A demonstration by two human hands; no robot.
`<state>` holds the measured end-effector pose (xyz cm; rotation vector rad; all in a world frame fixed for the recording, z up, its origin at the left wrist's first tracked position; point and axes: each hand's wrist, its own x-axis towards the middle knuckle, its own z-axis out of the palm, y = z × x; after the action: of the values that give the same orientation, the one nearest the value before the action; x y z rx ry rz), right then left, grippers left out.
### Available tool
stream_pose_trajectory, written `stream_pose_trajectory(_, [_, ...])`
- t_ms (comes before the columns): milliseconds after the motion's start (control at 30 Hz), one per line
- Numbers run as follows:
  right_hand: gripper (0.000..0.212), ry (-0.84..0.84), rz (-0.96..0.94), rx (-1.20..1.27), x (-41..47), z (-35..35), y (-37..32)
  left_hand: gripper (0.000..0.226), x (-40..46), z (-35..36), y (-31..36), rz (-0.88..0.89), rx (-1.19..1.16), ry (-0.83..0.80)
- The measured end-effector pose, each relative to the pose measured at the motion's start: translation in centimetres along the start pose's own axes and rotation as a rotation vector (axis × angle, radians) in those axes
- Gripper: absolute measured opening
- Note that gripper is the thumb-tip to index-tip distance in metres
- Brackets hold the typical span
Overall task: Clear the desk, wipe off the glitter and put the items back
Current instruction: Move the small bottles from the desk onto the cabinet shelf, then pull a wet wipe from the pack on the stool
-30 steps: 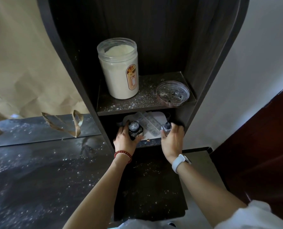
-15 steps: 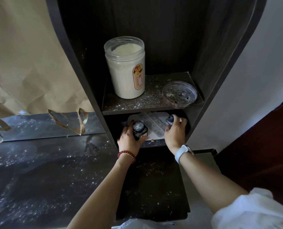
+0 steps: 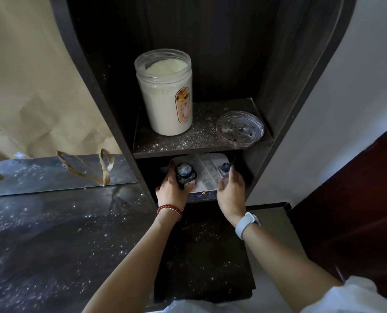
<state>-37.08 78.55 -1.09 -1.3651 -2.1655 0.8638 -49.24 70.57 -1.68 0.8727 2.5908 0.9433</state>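
The left hand has its grip round a small dark bottle on the lower shelf of the dark cabinet. The right hand reaches in beside it with fingers loose, grasping nothing, its fingertips at a second small bottle. Between them lies a clear compartment box. On the shelf above stand a powder jar and a round dish amid glitter.

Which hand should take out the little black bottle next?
Probably the left hand. Its fingers and thumb already wrap the little black bottle on the lower shelf, so it can simply lift. The right hand reaches toward the small jar on the other side.
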Motion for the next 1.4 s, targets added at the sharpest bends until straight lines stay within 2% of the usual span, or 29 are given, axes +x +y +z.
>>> stream_pose_trajectory(200, [0.057, -0.099, -0.055, -0.158, -0.3, 0.0, -0.1, 0.091, 0.2, 0.1, 0.1, 0.002, 0.06, -0.087])
stream_pose_trajectory(300, [0.059, -0.071, -0.112, -0.128, -1.6, -0.3, -0.3, 0.09, -2.0, 0.0, 0.0, 0.059, 0.023, -0.036])
stream_pose_trajectory(433, [0.052, 0.001, -0.229, -0.188, -5.4, -0.1, 2.2, 0.066, -7.0, 1.1, -2.2, 0.236, 0.05, 0.078])
stream_pose_trajectory(533, [0.049, -0.013, -0.174, -0.269, -9.2, 0.0, 5.6, 0.056, -9.4, 2.1, -4.6, 0.315, 0.214, -0.05])
stream_pose_trajectory(700, [0.052, -0.055, 0.168, -0.27, -16.9, -1.6, 10.9, 0.046, -11.9, 4.7, -5.5, 0.439, 0.359, -0.374])
stream_pose_trajectory(767, [0.051, 0.006, 0.324, -0.265, -20.2, -3.1, 12.7, 0.044, -13.6, 6.5, -4.3, 0.512, 0.379, -0.502])
stream_pose_trajectory(933, [0.052, 0.235, 0.662, -0.239, -29.9, -7.7, 16.2, 0.05, -20.2, 11.4, 1.2, 0.871, 0.527, -0.753])
stream_pose_trajectory(1033, [0.058, 0.414, 0.852, -0.226, -37.1, -10.1, 17.7, 0.05, -27.0, 14.0, 4.6, 1.112, 0.62, -0.876])
stream_pose_trajectory(1133, [0.057, 0.614, 1.04, -0.203, -45.9, -12.1, 19.2, 0.053, -35.9, 16.0, 6.7, 1.355, 0.572, -0.966])
stream_pose_trajectory(1400, [0.036, 0.938, 1.512, -0.124, -71.2, -13.7, 21.3, 0.049, -63.7, 17.0, 5.4, 1.807, 0.614, -1.203])
